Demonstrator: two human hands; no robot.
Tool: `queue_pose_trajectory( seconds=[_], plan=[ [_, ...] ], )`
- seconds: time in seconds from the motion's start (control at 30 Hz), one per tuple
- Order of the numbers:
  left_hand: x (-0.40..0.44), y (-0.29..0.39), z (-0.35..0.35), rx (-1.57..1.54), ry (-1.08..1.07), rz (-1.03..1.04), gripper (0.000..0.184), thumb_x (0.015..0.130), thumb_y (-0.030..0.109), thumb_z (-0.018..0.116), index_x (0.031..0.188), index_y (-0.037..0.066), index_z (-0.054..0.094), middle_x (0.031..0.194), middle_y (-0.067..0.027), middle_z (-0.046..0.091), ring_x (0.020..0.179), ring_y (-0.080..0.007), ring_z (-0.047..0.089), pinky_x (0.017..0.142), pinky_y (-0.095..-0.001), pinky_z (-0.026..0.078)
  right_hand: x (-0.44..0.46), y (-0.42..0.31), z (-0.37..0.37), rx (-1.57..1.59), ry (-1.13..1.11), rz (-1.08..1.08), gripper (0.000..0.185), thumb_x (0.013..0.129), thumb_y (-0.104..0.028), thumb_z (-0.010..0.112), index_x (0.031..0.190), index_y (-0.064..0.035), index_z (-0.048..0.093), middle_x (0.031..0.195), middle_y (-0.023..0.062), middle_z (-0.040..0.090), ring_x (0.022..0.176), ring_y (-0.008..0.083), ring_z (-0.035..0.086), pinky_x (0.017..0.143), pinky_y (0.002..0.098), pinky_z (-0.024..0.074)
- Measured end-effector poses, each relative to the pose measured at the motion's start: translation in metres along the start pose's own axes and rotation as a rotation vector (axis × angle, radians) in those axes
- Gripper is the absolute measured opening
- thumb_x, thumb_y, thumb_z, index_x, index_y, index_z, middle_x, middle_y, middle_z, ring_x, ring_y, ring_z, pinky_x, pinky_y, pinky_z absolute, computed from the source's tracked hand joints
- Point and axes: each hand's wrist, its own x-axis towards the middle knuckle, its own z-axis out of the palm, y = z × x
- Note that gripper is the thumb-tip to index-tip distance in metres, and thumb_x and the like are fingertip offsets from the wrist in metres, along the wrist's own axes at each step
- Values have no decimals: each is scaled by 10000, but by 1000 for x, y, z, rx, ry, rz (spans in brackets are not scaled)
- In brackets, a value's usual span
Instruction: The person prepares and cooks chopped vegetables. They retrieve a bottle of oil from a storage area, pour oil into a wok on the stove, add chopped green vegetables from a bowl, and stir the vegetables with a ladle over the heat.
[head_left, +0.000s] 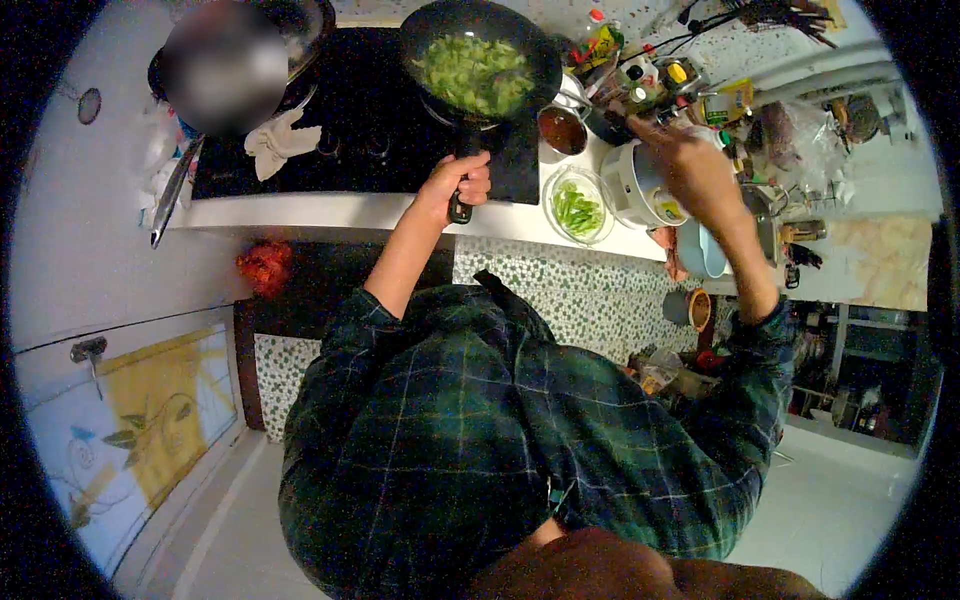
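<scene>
My left hand [459, 190] is wrapped round the black handle of a wok [545, 75], near the counter's front edge. Chopped green vegetables [475, 75] lie in the wok on the black stovetop [350, 165]. Over the counter to the right, my right hand [690, 165] reaches toward the bottles and jars, above a white pot [625, 185]. Its fingers are blurred, and whether they hold anything cannot be made out. Between the wok and that pot stand a bowl of dark red sauce [562, 131] and a glass bowl of green pieces [577, 208].
Another pan with a long handle [178, 190] sits at the left of the stove, beside a crumpled cloth [282, 143]. Bottles [678, 75] and packets crowd the counter's back right. A light blue basin [705, 255] is by the right edge, a red bundle [264, 266] below the counter.
</scene>
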Motion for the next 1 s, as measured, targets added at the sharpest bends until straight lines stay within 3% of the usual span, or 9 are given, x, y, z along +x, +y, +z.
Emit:
queue_pose_trajectory(
  seconds=[0.17, 0.37, 0.47, 0.7, 0.8, 0.87, 0.9, 0.93, 1.0],
  plan=[
    [1, -3, -3, 7, 1, 14, 248, 865, 140, 545, 643, 110, 437, 534, 30, 419, 383, -51, 353, 336, -204, 255, 34, -8, 77, -68, 52, -7, 402, 837, -137, 446, 1235, -197, 461, 755, 162, 602, 626, 335, 599, 518, 427, 476],
    [-8, 3, 11, -7, 88, 17, 285, 873, 150, 532, 612, 112, 426, 500, 30, 390, 377, -53, 345, 332, -208, 252, 18, -18, 30, 4, 13, 15, 419, 806, -113, 491, 1221, -161, 466, 740, 182, 593, 607, 338, 595, 517, 433, 475],
    [-2, -1, -1, 30, -28, -6, 286, 877, 156, 525, 614, 111, 422, 496, 33, 379, 376, -49, 336, 334, -201, 258, 39, -47, 30, 41, 69, -13, 382, 815, -138, 484, 1195, -166, 498, 776, 183, 598, 645, 332, 601, 525, 430, 479],
    [-5, 1, 10, 20, 68, 34, 274, 873, 181, 539, 636, 108, 421, 526, 40, 389, 382, -40, 328, 343, -190, 250, 53, -10, -11, 87, 33, 115, 372, 827, -199, 480, 1198, -201, 512, 808, 179, 614, 713, 350, 602, 604, 440, 474],
    [-6, -2, 5, 43, -1, 12, 278, 871, 175, 543, 629, 109, 423, 520, 38, 389, 387, -40, 340, 344, -190, 246, 82, -23, 28, -126, 80, -5, 444, 813, -122, 455, 1247, -215, 465, 757, 153, 616, 628, 344, 602, 534, 430, 476],
    [-5, 0, 4, 26, -33, 23, 269, 865, 164, 550, 631, 112, 427, 528, 38, 397, 391, -42, 349, 343, -190, 249, 90, -26, 70, -19, 90, -57, 467, 807, -95, 439, 1254, -229, 453, 714, 162, 602, 606, 330, 601, 513, 424, 477],
    [-8, 2, 11, 42, 38, 49, 266, 863, 160, 553, 632, 113, 429, 528, 39, 397, 390, -44, 349, 344, -190, 250, 85, -28, 57, -55, 135, -66, 463, 808, -104, 439, 1256, -225, 451, 693, 164, 598, 608, 324, 604, 514, 427, 480],
    [-8, 5, 13, 40, 36, 58, 266, 863, 160, 553, 632, 113, 429, 528, 39, 397, 390, -44, 349, 344, -190, 250, 89, -13, 49, -154, -39, -3, 458, 809, -123, 474, 1257, -214, 457, 714, 160, 605, 651, 321, 612, 558, 430, 480],
    [-10, 5, 13, 27, 77, 37, 267, 863, 163, 554, 631, 113, 431, 525, 40, 394, 388, -43, 345, 345, -188, 250, 61, -13, -28, 56, -41, 43, 437, 809, -154, 517, 1241, -211, 480, 766, 158, 616, 708, 321, 612, 621, 428, 475]
  ],
)
